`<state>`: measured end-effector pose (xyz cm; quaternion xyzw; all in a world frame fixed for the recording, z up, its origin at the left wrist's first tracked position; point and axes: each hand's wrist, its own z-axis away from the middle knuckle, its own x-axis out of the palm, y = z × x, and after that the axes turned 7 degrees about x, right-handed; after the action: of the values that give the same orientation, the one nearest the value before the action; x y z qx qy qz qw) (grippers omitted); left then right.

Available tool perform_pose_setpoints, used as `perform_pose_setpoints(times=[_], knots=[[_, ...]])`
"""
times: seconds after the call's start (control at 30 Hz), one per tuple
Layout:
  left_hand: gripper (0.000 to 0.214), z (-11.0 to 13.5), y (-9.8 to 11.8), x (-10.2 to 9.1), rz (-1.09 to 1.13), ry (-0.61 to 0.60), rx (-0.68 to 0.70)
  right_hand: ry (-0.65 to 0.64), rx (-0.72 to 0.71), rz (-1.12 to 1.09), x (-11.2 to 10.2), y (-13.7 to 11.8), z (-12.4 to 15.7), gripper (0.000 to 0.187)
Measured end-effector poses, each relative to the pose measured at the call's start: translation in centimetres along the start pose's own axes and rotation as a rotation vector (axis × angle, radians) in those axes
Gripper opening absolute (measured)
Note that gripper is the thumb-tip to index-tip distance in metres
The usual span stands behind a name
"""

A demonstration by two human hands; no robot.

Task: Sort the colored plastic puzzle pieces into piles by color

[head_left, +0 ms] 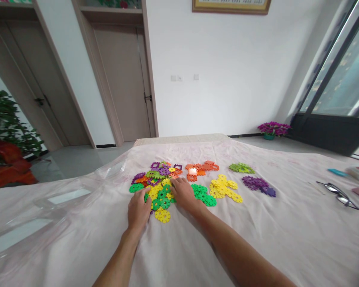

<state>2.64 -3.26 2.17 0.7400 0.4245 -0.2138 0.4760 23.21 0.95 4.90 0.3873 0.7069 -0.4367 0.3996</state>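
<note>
A mixed pile of flat plastic building discs (155,189), yellow, green, purple and orange, lies on the cloth before me. My left hand (138,209) rests at the pile's near left edge, its fingers apart beside a green disc. Reaching into the pile's right side, my right hand (183,193) has its fingertips on yellow and green pieces, partly hiding them. A loose yellow disc (162,216) lies at the near edge. To the right of my right hand are single-colour groups: green discs (204,195), yellow discs (224,188), and orange square pieces (201,169) farther back.
Light green pieces (241,168) and purple pieces (256,183) form groups farther right. Eyeglasses (338,194) lie near the right edge. Clear plastic boxes (67,198) stand at the left. The pink cloth (257,235) is wrinkled.
</note>
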Motion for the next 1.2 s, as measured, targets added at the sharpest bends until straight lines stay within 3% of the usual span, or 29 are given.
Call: perform_pose_setpoints(times=[0.13, 0.43, 0.6, 0.73, 0.97, 1.1, 1.2], knots=[[0.039, 0.0, 0.1, -0.1, 0.000, -0.020, -0.003, -0.003, 0.104, 0.032, 0.3, -0.9, -0.4, 0.019], [0.039, 0.0, 0.2, -0.1, 0.013, -0.005, -0.005, 0.059, 0.073, -0.245, 0.8, -0.4, 0.0, 0.018], [0.039, 0.0, 0.0, 0.0, 0.023, -0.002, 0.001, -0.057, 0.044, -0.514, 1.8, 0.4, -0.1, 0.013], [0.038, 0.0, -0.1, 0.0, 0.023, -0.001, -0.001, -0.089, 0.065, -0.682, 2.4, 0.9, -0.2, 0.021], [0.039, 0.0, -0.1, 0.0, 0.022, -0.010, -0.006, 0.003, 0.009, -0.479, 1.7, 0.6, 0.3, 0.015], [0.040, 0.0, -0.2, 0.1, 0.025, -0.013, -0.002, 0.065, 0.017, -0.563, 1.6, 0.4, 0.4, 0.018], [0.040, 0.0, -0.2, 0.1, 0.029, -0.010, 0.007, 0.030, 0.028, -0.632, 1.6, 0.5, 0.3, 0.022]])
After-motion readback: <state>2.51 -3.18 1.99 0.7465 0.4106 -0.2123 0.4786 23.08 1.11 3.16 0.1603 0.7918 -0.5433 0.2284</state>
